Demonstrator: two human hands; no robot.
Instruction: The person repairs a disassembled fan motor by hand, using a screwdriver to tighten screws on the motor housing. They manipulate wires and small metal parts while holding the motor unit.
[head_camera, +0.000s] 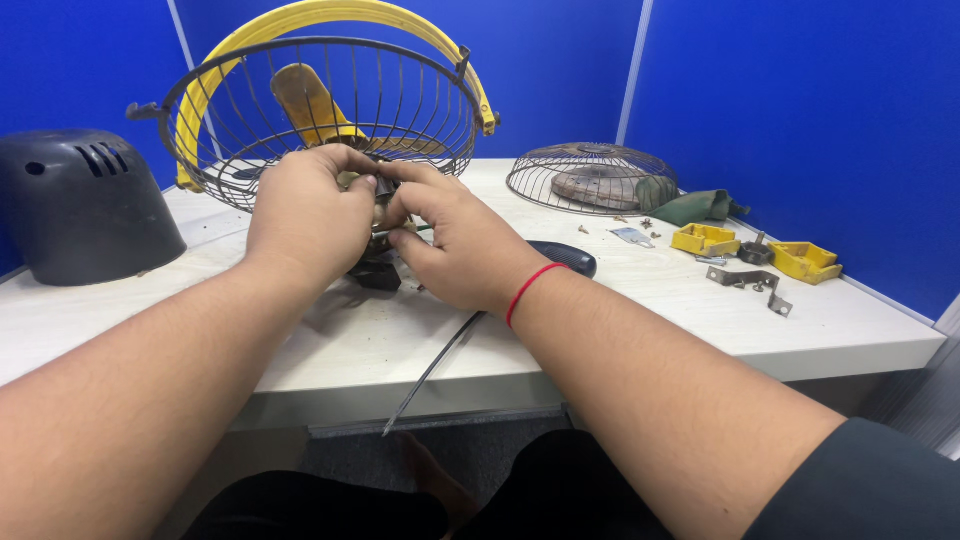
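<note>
A dismantled fan stands on the white table (640, 320): a dark wire guard (330, 110) with a yellow rim (300, 20) and a yellow blade (305, 100) inside it. Both hands meet at the dark motor body (378, 272) behind the guard. My left hand (305, 215) pinches a small part at the motor's top. My right hand (450, 240), a red band on its wrist, grips the same spot from the right. What the fingers hold is hidden. A dark cable (430, 375) runs off the table's front edge.
A dark plastic motor cover (80, 205) sits at the left. A second wire guard (590, 180) lies at the back right beside a green cloth (695, 207). Yellow plastic pieces (805, 260), a metal bracket (750, 280), loose screws and a black handle (570, 257) lie on the right.
</note>
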